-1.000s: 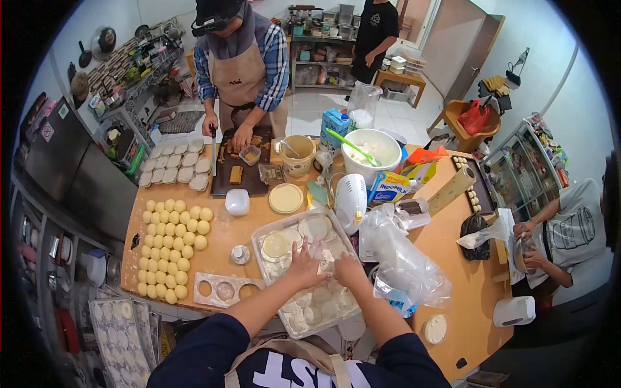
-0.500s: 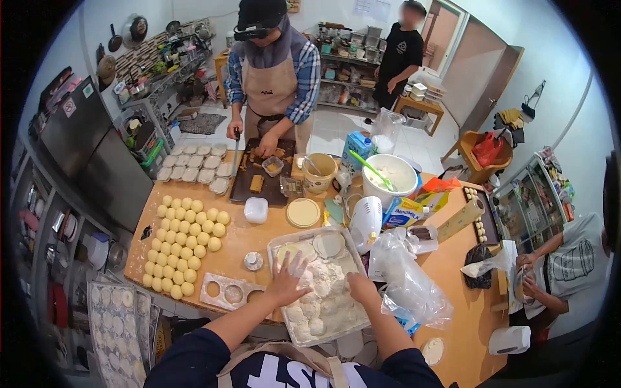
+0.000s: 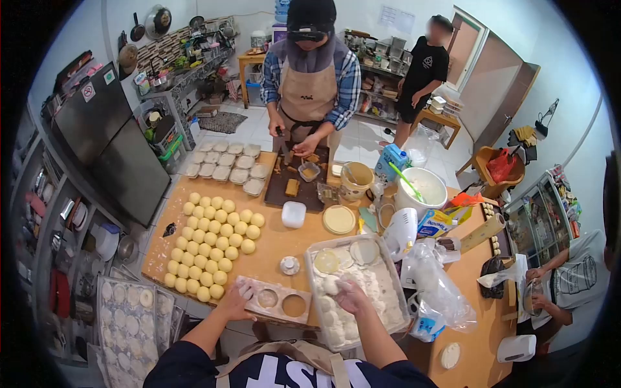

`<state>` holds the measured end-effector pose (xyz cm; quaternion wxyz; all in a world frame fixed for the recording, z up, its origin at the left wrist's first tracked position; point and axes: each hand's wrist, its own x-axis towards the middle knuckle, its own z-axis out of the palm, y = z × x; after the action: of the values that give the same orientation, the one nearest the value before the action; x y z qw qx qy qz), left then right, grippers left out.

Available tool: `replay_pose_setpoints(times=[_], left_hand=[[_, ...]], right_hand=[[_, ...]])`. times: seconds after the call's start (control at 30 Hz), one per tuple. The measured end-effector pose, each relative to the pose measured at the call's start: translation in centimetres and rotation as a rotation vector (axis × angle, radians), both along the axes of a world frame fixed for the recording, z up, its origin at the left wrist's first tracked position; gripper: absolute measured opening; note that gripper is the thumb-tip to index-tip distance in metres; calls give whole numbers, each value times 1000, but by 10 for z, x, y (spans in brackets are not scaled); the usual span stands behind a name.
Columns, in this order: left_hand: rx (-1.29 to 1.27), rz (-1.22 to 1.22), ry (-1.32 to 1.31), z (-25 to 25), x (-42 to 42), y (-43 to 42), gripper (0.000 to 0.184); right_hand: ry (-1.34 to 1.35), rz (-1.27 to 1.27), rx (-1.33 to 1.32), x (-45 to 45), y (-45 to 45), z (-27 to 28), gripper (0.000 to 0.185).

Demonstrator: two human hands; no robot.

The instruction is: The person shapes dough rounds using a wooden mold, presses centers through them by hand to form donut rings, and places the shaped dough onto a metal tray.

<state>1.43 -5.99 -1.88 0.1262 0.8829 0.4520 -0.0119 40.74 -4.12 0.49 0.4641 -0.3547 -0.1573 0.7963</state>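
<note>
My left hand (image 3: pixel 234 304) grips the left end of a floury mold board (image 3: pixel 282 289) with round holes, lying at the table's near edge. Over a white tray (image 3: pixel 403 309) of flour, my right hand (image 3: pixel 353 299) has its fingers bent around a flour-coated dough ball (image 3: pixel 331 284). More floured dough pieces lie along the tray's left side, partly buried. At its far end rest a round yellowish disc (image 3: pixel 326 261) and a pale round disc (image 3: pixel 365 251). Left of the board, rows of smooth yellow dough balls (image 3: pixel 210 238) cover the table.
Across the table a co-worker (image 3: pixel 310 84) works with a knife over a dark tray (image 3: pixel 277 194). A small white lidded jar (image 3: pixel 289 265) stands beyond the board. Right of the flour tray are a hand mixer (image 3: pixel 401 233), a plastic bag (image 3: pixel 443 284) and a white bucket (image 3: pixel 436 184).
My left hand has left the flour tray and moved left onto the mold board. My right hand has shifted left within the tray and now holds a dough ball. The view has shifted.
</note>
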Motion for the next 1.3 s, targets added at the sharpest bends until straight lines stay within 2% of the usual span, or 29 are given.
replay_pose_setpoints(times=[0.13,0.17,0.2,0.23,0.27,0.4,0.5,0.53,0.67,0.77,0.87,0.97,1.0,1.07,1.13,1.17,1.2,1.23,1.27,1.3], left_hand=[[-5,-49,26,8,-8,13,90],[-7,-49,-29,5,-12,17,88],[-10,-45,-84,2,-17,20,86],[-60,-40,-49,6,-20,20,86],[-99,-41,-18,14,-19,25,85],[-150,-82,7,19,-26,29,86],[-128,-91,0,23,-27,31,89],[-89,-111,4,23,-28,33,92],[-86,-123,21,26,-24,38,95],[-97,-150,73,22,-22,41,97],[-134,-167,138,23,-19,44,98],[-75,-197,149,-4,-17,44,98],[-37,-224,151,-18,-15,44,98],[-32,-232,190,-14,-6,47,97],[-103,-184,260,21,7,43,96],[-152,-185,297,24,11,43,96],[-199,-182,332,26,12,45,97],[-247,-177,366,28,13,47,97],[-240,-165,341,26,13,47,97],[-232,-154,317,20,12,45,97]], right_hand=[[-306,202,4,-78,12,21,35],[-384,255,6,-98,8,18,35],[-335,249,-20,-109,11,-11,37],[-319,226,-34,-125,11,-16,38],[-418,267,-12,-136,13,-26,37],[-1014,513,187,-163,12,-44,39],[-1273,566,418,-176,9,-68,45],[-1304,641,416,-186,7,-36,50],[-1522,825,555,-199,12,-33,51],[-1573,571,658,-193,2,-18,45],[-1550,542,393,-183,-3,43,50],[-1560,503,685,-155,-19,-8,57],[-1570,408,726,-145,-20,-2,59],[-1580,225,811,-123,-21,23,64],[-1731,-155,558,-53,-17,-21,58],[-1606,-292,420,-30,-18,28,47],[-1647,-403,371,19,-12,15,40],[-1815,-594,440,62,-10,5,38],[-1866,-552,159,99,-8,3,35],[-1652,-687,78,115,-8,16,34]])
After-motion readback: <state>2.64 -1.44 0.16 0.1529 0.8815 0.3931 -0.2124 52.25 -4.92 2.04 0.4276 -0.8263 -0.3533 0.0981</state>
